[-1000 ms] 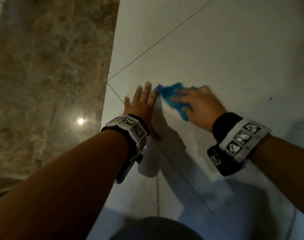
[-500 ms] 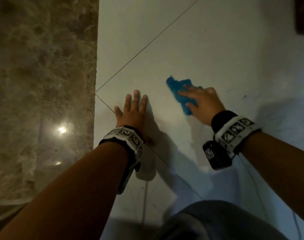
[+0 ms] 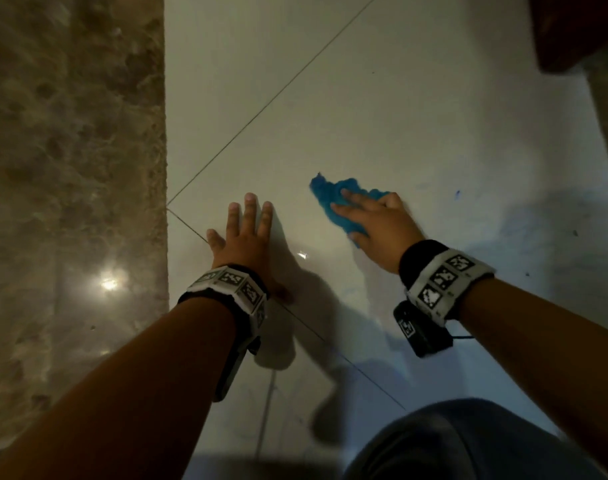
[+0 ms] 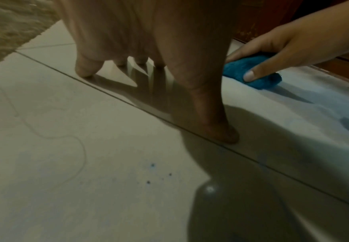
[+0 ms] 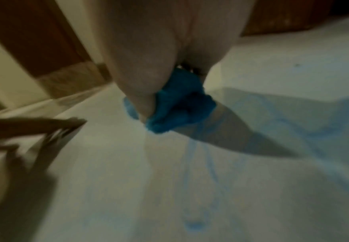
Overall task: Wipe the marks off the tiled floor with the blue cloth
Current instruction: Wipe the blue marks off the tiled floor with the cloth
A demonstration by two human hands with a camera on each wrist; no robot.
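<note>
A person kneels on a pale tiled floor (image 3: 382, 109), the left hand (image 3: 241, 237) planted flat with fingers spread beside a grout line, the right hand (image 3: 375, 223) pressing a bunched blue cloth (image 3: 330, 199) to the tile just ahead of it; a brown marble strip (image 3: 70, 202) borders the floor on the left. A small blue mark (image 3: 457, 194) and dark specks lie to the right of the cloth, so the wiping looks only partly done. From the left wrist, the right hand's grip reads clearly: thumb and fingers curled round the blue cloth (image 4: 252, 72), while the braced left hand (image 4: 148, 41) holds nothing; a cluster of blue dots (image 4: 153, 165) and a faint curved line nearer the camera, unseen from above, remain untouched. The blurred right-wrist view shows the cloth (image 5: 177, 104) under the right hand (image 5: 148, 57) and pale blue streaks (image 5: 192, 157) smeared across the tile behind it, residue that probably needs another pass.
</note>
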